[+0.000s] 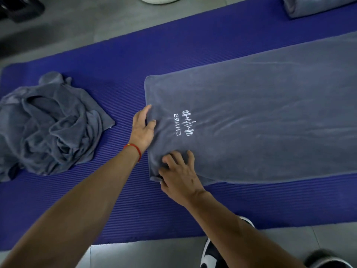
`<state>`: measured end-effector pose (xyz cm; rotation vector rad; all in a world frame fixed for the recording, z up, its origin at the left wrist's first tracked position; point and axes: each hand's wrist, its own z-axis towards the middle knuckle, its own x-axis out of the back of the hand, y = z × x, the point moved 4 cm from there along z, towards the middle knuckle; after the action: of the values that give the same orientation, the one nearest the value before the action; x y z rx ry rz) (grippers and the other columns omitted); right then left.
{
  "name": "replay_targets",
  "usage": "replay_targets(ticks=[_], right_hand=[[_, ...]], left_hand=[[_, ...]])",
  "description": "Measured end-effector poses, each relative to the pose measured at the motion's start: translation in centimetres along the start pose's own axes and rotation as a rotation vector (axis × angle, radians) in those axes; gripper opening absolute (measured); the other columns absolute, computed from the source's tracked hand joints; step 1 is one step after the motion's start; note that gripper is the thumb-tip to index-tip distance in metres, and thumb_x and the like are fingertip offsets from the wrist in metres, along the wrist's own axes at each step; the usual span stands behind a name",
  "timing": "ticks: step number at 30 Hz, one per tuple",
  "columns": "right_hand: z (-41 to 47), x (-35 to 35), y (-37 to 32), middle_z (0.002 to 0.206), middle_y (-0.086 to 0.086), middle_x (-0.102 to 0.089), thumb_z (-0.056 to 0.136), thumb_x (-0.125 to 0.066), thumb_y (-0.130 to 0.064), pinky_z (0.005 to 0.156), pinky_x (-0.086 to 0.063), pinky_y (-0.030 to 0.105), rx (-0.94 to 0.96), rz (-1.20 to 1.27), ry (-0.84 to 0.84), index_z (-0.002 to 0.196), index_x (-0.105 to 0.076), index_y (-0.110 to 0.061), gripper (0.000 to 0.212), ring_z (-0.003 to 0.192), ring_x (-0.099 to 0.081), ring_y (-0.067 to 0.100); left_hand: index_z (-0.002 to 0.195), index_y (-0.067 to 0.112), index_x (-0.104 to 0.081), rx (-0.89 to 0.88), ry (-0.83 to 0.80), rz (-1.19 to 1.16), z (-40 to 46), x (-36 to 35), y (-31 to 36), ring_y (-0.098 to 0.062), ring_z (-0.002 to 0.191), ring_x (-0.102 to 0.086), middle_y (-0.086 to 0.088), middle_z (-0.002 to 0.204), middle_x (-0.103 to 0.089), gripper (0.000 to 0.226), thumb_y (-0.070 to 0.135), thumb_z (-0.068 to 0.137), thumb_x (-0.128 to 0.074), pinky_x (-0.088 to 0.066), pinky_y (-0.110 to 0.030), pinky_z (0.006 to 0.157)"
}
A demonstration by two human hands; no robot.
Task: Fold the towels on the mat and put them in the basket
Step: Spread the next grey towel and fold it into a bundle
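So no basket in view here, just the purple mat (119,200) on a grey tiled floor (81,24) with the towels on it. The main grey towel (260,122) is spread flat across the right half of the mat, white logo and lettering near its left end. The left hand (142,129) sits at that left edge with the thumb on top of the cloth and the fingers tucked at or under the hem, so its grip looks like a light pinch on the towel edge. The right hand (180,176) is at the near-left corner, fingers spread fairly wide and bent, pressing on the cloth; whether the thumb actually holds the corner, can't tell. A crumpled towel pile (48,128) lies on the left of the mat, well apart. 1 rolled towel (313,5) sits at the top right.
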<state>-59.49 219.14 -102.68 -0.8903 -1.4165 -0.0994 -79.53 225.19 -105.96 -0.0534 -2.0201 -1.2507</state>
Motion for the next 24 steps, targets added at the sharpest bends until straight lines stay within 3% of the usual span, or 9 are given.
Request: replay_targets(ticks=[3, 4, 6, 8, 10, 12, 15, 18, 24], right_hand=[[0.2, 1.0, 0.5, 0.100, -0.009, -0.060, 0.089, -0.069, -0.039, 0.118, -0.022, 0.055, -0.109, 0.333, 0.034, 0.087, -0.068, -0.022, 0.017, 0.113, -0.052, 0.013], [0.0, 1.7, 0.5, 0.091, -0.012, -0.062, 0.092, -0.067, -0.038, 0.114, -0.030, 0.043, -0.152, 0.474, 0.038, 0.084, -0.065, -0.023, 0.017, 0.100, -0.055, 0.007], [-0.6, 3.6, 0.4, 0.071, -0.011, -0.060, 0.096, -0.065, -0.033, 0.078, -0.048, 0.022, -0.236, 0.775, 0.002, 0.081, -0.062, -0.021, 0.019, 0.067, -0.054, 0.002], [-1.2, 5.3, 0.5, 0.060, -0.009, -0.053, 0.097, -0.065, -0.029, 0.054, -0.042, 0.019, -0.324, 0.997, 0.015, 0.077, -0.059, -0.017, 0.024, 0.054, -0.046, 0.004], [-1.7, 6.5, 1.4, 0.056, -0.011, -0.045, 0.097, -0.064, -0.029, 0.051, -0.039, 0.019, -0.435, 1.114, 0.075, 0.070, -0.051, -0.016, 0.033, 0.053, -0.040, 0.003], [-2.1, 7.3, 2.5, 0.054, -0.012, -0.037, 0.097, -0.063, -0.031, 0.050, -0.036, 0.021, -0.541, 1.204, 0.101, 0.066, -0.043, -0.019, 0.039, 0.051, -0.034, 0.003], [-3.0, 8.6, 5.0, 0.051, -0.012, -0.036, 0.096, -0.065, -0.031, 0.054, -0.037, 0.027, -0.653, 1.189, 0.196, 0.067, -0.043, -0.018, 0.038, 0.052, -0.035, 0.007], [-4.4, 10.9, 7.9, 0.049, -0.012, -0.046, 0.093, -0.067, -0.029, 0.054, -0.038, 0.022, -0.627, 0.950, 0.297, 0.065, -0.045, -0.018, 0.038, 0.051, -0.043, 0.004], [-8.8, 17.2, 15.0, 0.053, -0.015, -0.053, 0.094, -0.069, -0.034, 0.056, -0.041, 0.017, -0.576, 0.518, 0.258, 0.071, -0.052, -0.018, 0.033, 0.052, -0.050, 0.003]], left_hand=[[0.144, 0.046, -0.048, -0.045, -0.129, 0.236, 1.3, 1.2, 0.7, -0.021, 0.127, -0.038, -0.005, 0.135, -0.038, 0.074, 0.001, 0.085, -0.046, -0.027, -0.028, 0.118], [0.146, 0.047, -0.046, -0.076, -0.189, 0.352, 1.9, 1.7, 0.8, -0.023, 0.124, -0.038, -0.005, 0.130, -0.036, 0.083, -0.006, 0.082, -0.047, -0.030, -0.030, 0.117], [0.152, 0.044, -0.038, -0.181, -0.301, 0.586, 2.9, 2.6, 1.3, -0.026, 0.114, -0.039, -0.006, 0.121, -0.034, 0.096, -0.014, 0.078, -0.051, -0.036, -0.036, 0.113], [0.156, 0.049, -0.026, -0.302, -0.400, 0.793, 4.1, 3.0, 2.1, -0.026, 0.103, -0.040, -0.006, 0.114, -0.032, 0.104, -0.007, 0.077, -0.064, -0.043, -0.044, 0.105], [0.155, 0.056, -0.014, -0.337, -0.467, 0.960, 4.9, 2.9, 2.9, -0.024, 0.100, -0.040, -0.002, 0.112, -0.030, 0.108, 0.008, 0.078, -0.073, -0.049, -0.051, 0.094], [0.152, 0.056, -0.018, -0.306, -0.452, 0.996, 5.6, 2.8, 3.9, -0.028, 0.105, -0.045, -0.003, 0.114, -0.033, 0.098, 0.017, 0.080, -0.073, -0.051, -0.053, 0.089], [0.141, 0.046, -0.040, -0.369, -0.375, 0.963, 6.3, 2.6, 5.6, -0.031, 0.113, -0.046, -0.004, 0.118, -0.035, 0.075, 0.027, 0.079, -0.077, -0.053, -0.054, 0.088], [0.125, 0.032, -0.060, -0.376, -0.275, 0.946, 7.8, 2.4, 6.8, -0.033, 0.117, -0.044, -0.008, 0.122, -0.037, 0.048, 0.027, 0.081, -0.079, -0.051, -0.051, 0.093], [0.117, 0.026, -0.067, -0.431, -0.241, 1.130, 9.2, 0.5, 10.7, -0.030, 0.125, -0.039, -0.002, 0.134, -0.048, 0.032, 0.033, 0.087, -0.074, -0.045, -0.053, 0.096]])
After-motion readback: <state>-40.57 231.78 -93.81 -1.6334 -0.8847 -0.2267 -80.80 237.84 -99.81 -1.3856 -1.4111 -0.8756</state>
